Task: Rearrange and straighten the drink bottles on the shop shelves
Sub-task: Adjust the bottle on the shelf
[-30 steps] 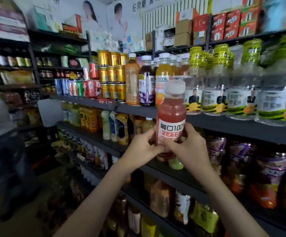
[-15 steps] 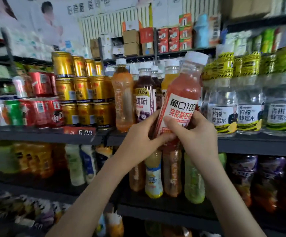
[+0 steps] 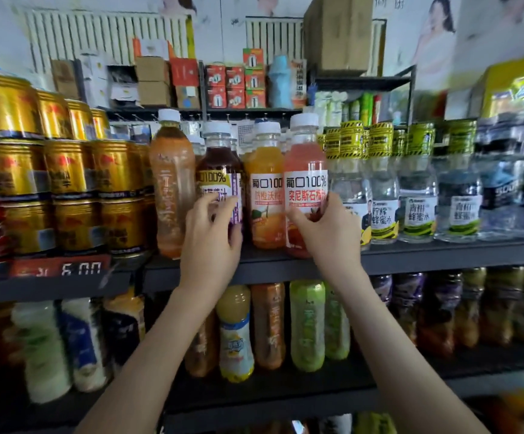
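A pink-red juice bottle (image 3: 305, 170) with a white cap and white label stands upright on the dark shelf (image 3: 442, 253), at the right end of a row of juice bottles. My right hand (image 3: 329, 230) grips its lower part, thumb on the label. Beside it on the left stand an orange juice bottle (image 3: 263, 183) and a dark purple juice bottle (image 3: 220, 164). My left hand (image 3: 212, 236) is in front of the purple bottle, fingers curled at its label; whether it holds the bottle is unclear. A tall amber tea bottle (image 3: 171, 183) stands further left.
Gold cans (image 3: 66, 170) are stacked at the left, red cans beyond them. Clear honey-water bottles with yellow-black caps (image 3: 382, 189) fill the shelf to the right. A lower shelf (image 3: 270, 393) holds more bottles. Boxes sit on the top shelf (image 3: 235, 86).
The pink-red bottle went from tilted in both hands in front of the shelf to upright on it beside the orange bottle. My left hand left it and moved to the purple bottle.
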A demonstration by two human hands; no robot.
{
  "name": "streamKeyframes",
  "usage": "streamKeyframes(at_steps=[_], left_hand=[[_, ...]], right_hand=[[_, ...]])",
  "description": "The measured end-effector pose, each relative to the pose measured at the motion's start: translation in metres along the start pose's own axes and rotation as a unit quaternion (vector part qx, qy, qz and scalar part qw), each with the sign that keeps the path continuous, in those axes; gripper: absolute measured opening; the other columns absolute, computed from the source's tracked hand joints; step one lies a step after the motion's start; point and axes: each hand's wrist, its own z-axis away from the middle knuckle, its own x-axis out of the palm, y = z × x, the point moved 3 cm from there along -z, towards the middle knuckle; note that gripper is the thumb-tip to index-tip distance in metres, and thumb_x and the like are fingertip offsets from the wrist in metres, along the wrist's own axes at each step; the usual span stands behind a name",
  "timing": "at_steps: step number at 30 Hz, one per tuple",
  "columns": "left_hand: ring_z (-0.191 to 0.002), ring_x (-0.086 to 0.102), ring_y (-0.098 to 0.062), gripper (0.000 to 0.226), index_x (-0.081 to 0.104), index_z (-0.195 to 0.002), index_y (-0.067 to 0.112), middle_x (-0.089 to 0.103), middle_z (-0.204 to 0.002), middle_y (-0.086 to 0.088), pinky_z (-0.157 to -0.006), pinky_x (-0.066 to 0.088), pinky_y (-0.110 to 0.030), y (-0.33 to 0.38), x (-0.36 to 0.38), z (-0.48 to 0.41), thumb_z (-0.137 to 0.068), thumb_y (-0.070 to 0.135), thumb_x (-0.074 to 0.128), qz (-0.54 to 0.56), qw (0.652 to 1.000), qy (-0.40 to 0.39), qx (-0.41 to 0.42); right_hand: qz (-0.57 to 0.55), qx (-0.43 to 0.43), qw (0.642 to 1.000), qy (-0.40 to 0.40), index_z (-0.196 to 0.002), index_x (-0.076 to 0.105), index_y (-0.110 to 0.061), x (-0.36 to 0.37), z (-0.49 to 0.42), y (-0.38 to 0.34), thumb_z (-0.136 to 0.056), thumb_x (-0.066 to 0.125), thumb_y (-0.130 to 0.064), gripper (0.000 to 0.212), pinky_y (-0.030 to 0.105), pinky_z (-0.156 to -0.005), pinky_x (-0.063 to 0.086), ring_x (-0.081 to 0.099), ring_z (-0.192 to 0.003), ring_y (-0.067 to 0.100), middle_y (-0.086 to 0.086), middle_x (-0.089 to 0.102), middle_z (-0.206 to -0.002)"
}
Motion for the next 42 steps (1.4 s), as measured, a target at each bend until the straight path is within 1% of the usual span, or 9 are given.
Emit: streamKeyframes(at_steps=[4,8,12,15,20,26,33,39,42], left_hand=[[-0.119,0.044,-0.036,0.047,0.055,-0.131,0.016,0.046,-0.131,-0.018,-0.090,0.046,-0.042,0.006,0.007,0.003,-0.086,0.005,0.061,0.005,0.999,0.037,0.012],[-0.117,0.045,-0.038,0.049,0.055,-0.132,0.016,0.045,-0.131,-0.021,-0.090,0.047,-0.047,0.006,0.010,0.002,-0.085,0.009,0.065,-0.008,0.998,0.053,0.016],[-0.121,0.042,-0.038,0.059,0.049,-0.136,0.019,0.043,-0.134,-0.022,-0.097,0.041,-0.051,0.010,0.015,-0.001,-0.081,0.018,0.071,-0.043,0.996,0.050,0.065],[-0.137,0.026,-0.040,0.080,0.037,-0.144,0.024,0.030,-0.150,-0.019,-0.110,0.015,-0.057,0.013,0.024,-0.005,-0.075,0.032,0.077,-0.113,0.988,0.008,0.106],[-0.144,0.006,-0.037,0.098,0.022,-0.149,0.027,0.015,-0.157,-0.014,-0.108,-0.006,-0.061,0.016,0.033,-0.008,-0.070,0.045,0.078,-0.165,0.978,-0.039,0.121],[-0.146,-0.008,-0.031,0.088,0.011,-0.151,0.031,-0.001,-0.159,-0.012,-0.108,-0.013,-0.054,0.015,0.033,-0.008,-0.083,0.043,0.066,-0.149,0.980,-0.075,0.107],[-0.144,0.012,-0.038,0.078,0.024,-0.149,0.026,0.013,-0.157,-0.018,-0.112,0.006,-0.057,0.002,0.021,-0.005,-0.084,0.037,0.066,-0.133,0.986,-0.016,0.102],[-0.126,0.033,-0.041,0.065,0.029,-0.147,0.019,0.033,-0.141,-0.025,-0.101,0.038,-0.054,-0.029,-0.024,-0.003,-0.090,0.024,0.059,-0.127,0.983,0.125,-0.050],[-0.125,0.034,-0.037,0.081,0.012,-0.150,0.017,0.034,-0.138,-0.021,-0.100,0.038,-0.047,-0.043,-0.038,-0.006,-0.088,0.030,0.063,-0.063,0.983,0.085,-0.149]], right_hand=[[-0.009,-0.026,0.999,-0.015,-0.118,0.042,-0.010,0.009,0.011,0.006,-0.079,0.074,-0.028,0.053,0.026,-0.074,0.042,0.054,-0.101,0.022,0.004,0.055,-0.110],[0.069,-0.064,0.996,0.003,-0.149,0.012,-0.010,0.010,0.032,0.009,-0.080,0.072,-0.023,0.092,0.036,-0.103,0.031,0.033,-0.126,0.029,0.012,0.037,-0.136],[0.132,-0.102,0.986,0.024,-0.151,0.005,-0.020,0.013,0.032,0.002,-0.083,0.069,-0.024,0.094,0.036,-0.098,0.035,0.037,-0.121,0.032,0.015,0.039,-0.133],[0.192,-0.083,0.978,0.025,-0.151,0.003,-0.021,0.018,0.028,0.002,-0.084,0.070,-0.024,0.095,0.037,-0.090,0.042,0.041,-0.116,0.034,0.017,0.040,-0.130],[0.282,-0.101,0.947,0.116,-0.142,0.034,-0.003,0.027,0.018,0.009,-0.062,0.087,-0.014,0.097,0.031,-0.070,0.051,0.057,-0.087,0.029,0.015,0.056,-0.101],[0.314,-0.076,0.942,0.094,-0.134,0.045,0.006,0.030,0.010,0.006,-0.063,0.084,-0.009,0.082,0.028,-0.068,0.052,0.061,-0.088,0.027,0.016,0.060,-0.104],[0.262,-0.090,0.961,0.001,-0.147,0.004,0.006,0.034,0.006,0.004,-0.092,0.050,0.000,0.072,0.033,-0.102,0.038,0.032,-0.130,0.031,0.020,0.029,-0.141],[0.194,-0.120,0.973,0.021,-0.147,0.019,0.002,0.032,0.020,-0.007,-0.092,0.048,-0.001,0.062,0.039,-0.096,0.038,0.040,-0.118,0.036,0.021,0.039,-0.133],[0.134,-0.156,0.978,0.027,-0.145,0.026,0.000,0.043,0.028,-0.020,-0.089,0.051,0.001,0.062,0.040,-0.092,0.041,0.043,-0.114,0.035,0.020,0.043,-0.130]])
